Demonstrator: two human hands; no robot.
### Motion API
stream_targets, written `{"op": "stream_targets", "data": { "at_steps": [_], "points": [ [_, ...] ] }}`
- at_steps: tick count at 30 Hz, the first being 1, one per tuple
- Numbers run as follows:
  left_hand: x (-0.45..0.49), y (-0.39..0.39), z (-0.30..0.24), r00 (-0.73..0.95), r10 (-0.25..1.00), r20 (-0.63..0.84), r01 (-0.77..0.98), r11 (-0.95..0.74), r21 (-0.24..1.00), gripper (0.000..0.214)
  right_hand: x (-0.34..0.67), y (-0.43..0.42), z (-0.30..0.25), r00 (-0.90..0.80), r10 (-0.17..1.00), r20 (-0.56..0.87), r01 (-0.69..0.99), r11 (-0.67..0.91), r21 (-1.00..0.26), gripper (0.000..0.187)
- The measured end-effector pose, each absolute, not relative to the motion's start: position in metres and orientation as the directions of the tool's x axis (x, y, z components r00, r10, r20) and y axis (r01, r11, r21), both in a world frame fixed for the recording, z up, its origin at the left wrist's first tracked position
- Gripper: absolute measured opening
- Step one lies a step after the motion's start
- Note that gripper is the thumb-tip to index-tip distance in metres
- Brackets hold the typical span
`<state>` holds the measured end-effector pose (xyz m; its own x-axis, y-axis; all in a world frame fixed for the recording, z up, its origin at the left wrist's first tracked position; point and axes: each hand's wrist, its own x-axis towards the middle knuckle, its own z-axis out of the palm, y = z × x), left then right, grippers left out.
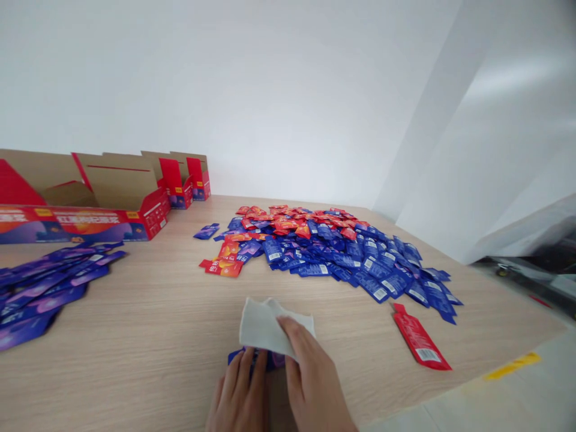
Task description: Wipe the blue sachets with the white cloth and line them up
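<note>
My right hand [310, 372] is closed on a white cloth [265, 327], with thumb and fingers pinching its right part. The cloth hangs over a blue-purple sachet [275, 360] on the table in front of me and hides much of it. My left hand [240, 390] rests its outstretched fingertips on the sachet's left part, just below the cloth's lower edge. To the right of my hands lies a single red sachet [420, 339] with a white barcode label, touched by neither hand.
A wide heap of blue sachets [333, 258] with red sachets [288, 222] on top spreads over the table [171, 324]. More purple-blue sachets [54, 288] lie overlapped at left. Open red cardboard boxes [153, 213] stand behind them. A white wall [288, 102] closes off the back.
</note>
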<state>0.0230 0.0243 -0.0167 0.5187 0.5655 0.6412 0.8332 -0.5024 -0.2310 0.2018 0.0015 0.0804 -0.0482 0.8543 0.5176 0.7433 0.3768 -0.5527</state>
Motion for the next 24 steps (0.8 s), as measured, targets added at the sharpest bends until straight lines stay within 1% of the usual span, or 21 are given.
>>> {"op": "stream_targets", "data": {
  "at_steps": [1, 3, 5, 6, 9, 12, 14, 17, 19, 20, 22, 24],
  "points": [
    [0.021, 0.024, -0.023, 0.539, 0.554, 0.634, 0.826, -0.494, -0.271, 0.050, 0.196, 0.004, 0.073, -0.109, 0.847, 0.520, 0.745, 0.416, -0.522, 0.062],
    [0.018, 0.024, -0.034, 0.587, 0.501, 0.636, 0.798, -0.490, -0.350, 0.049, 0.186, 0.009, 0.060, -0.235, 0.855, 0.462, 0.743, 0.465, -0.482, 0.070],
    [0.017, 0.024, -0.040, 0.629, 0.458, 0.628, 0.767, -0.497, -0.406, 0.050, 0.184, 0.013, 0.052, -0.319, 0.873, 0.369, 0.753, 0.470, -0.460, 0.073],
    [0.017, 0.024, -0.040, 0.645, 0.459, 0.611, 0.755, -0.505, -0.419, 0.050, 0.187, 0.015, 0.050, -0.332, 0.881, 0.337, 0.769, 0.460, -0.444, 0.073],
    [0.022, 0.023, -0.031, 0.653, 0.492, 0.575, 0.754, -0.493, -0.434, 0.046, 0.210, 0.018, 0.044, -0.269, 0.914, 0.305, 0.840, 0.377, -0.390, 0.072],
    [0.031, 0.020, -0.022, 0.577, 0.523, 0.627, 0.813, -0.442, -0.380, 0.042, 0.249, 0.018, 0.044, -0.140, 0.936, 0.323, 0.894, 0.260, -0.365, 0.071],
    [0.034, 0.019, -0.021, 0.550, 0.542, 0.635, 0.830, -0.437, -0.346, 0.044, 0.268, 0.017, 0.048, -0.030, 0.935, 0.354, 0.904, 0.177, -0.390, 0.065],
    [0.036, 0.021, -0.024, 0.529, 0.530, 0.663, 0.846, -0.397, -0.357, 0.049, 0.269, 0.013, 0.053, 0.096, 0.916, 0.389, 0.865, 0.117, -0.488, 0.054],
    [0.033, 0.023, -0.027, 0.508, 0.517, 0.689, 0.859, -0.362, -0.362, 0.051, 0.249, 0.011, 0.048, 0.092, 0.895, 0.436, 0.839, 0.166, -0.518, 0.052],
    [0.031, 0.023, -0.029, 0.520, 0.499, 0.693, 0.851, -0.368, -0.374, 0.050, 0.235, 0.011, 0.043, 0.058, 0.879, 0.473, 0.834, 0.218, -0.507, 0.054],
    [0.025, 0.024, -0.034, 0.563, 0.468, 0.681, 0.821, -0.411, -0.396, 0.047, 0.208, 0.011, 0.029, -0.130, 0.843, 0.522, 0.815, 0.390, -0.427, 0.064],
    [0.019, 0.024, -0.039, 0.601, 0.426, 0.677, 0.791, -0.442, -0.423, 0.043, 0.190, 0.014, 0.017, -0.300, 0.812, 0.500, 0.787, 0.507, -0.352, 0.074]
  ]
}}
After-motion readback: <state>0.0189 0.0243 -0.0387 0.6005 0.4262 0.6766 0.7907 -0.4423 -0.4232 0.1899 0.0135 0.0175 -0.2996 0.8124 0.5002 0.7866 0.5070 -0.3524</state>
